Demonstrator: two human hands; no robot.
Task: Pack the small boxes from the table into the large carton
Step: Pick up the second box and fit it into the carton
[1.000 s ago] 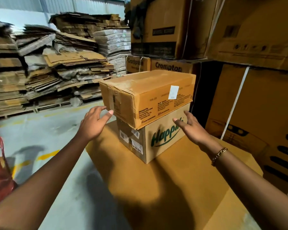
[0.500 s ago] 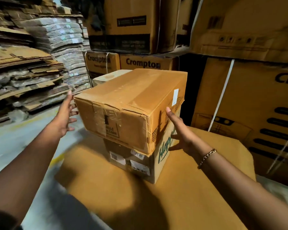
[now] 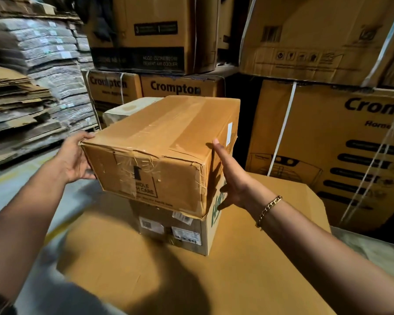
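A person stands at a broad brown cardboard surface (image 3: 146, 276) with 2 small boxes stacked on it, 1 on the other. The top box (image 3: 168, 137) is a worn brown carton sealed with tape, its near edge torn and its near face printed with a "handle with care" panel. It lies on the lower box (image 3: 205, 235) and overhangs it toward the person's left. The lower box carries green lettering on its right side and white shipping labels on its near face.

The left hand (image 3: 72, 159) is laid against the left end of the top box, at the near corner, with the thumb (image 3: 88, 135) touching the top edge. Its fingers pass out of sight behind the box, so I cannot tell whether they are straight or curled. The right hand (image 3: 231, 180) is pressed flat on the box's right side, fingers (image 3: 216, 144) straight and close together, tips reaching up near the top edge. A gold chain bracelet (image 3: 268, 209) circles that wrist.

Just behind the top box stands a pale box (image 3: 127, 109). Beyond it rise large strapped cartons (image 3: 328, 155) printed "Crompton". To the left, flattened cardboard (image 3: 21, 110) lies in tall stacks on the grey floor (image 3: 14, 185).
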